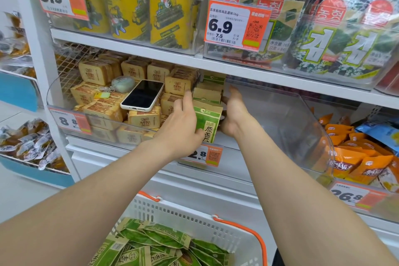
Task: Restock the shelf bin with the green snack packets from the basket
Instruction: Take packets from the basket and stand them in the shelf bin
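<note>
The restocking is judged hardly begun: a few green packets (207,119) are held upright inside the shelf bin (302,127) in the narrow grip of left hand (183,123) and right hand (234,114), while many are left in the basket (194,218) below this grip.

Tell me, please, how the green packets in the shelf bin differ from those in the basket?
The bin packets stand upright in a row; the basket packets lie flat, overlapping in a heap. The left hand and right hand hold the bin packets from either side; nothing touches the basket packets. The bin packets occupy only the left end of the shelf bin; the basket packets spread across the basket. Both show the same green-and-tan wrapper.
</note>
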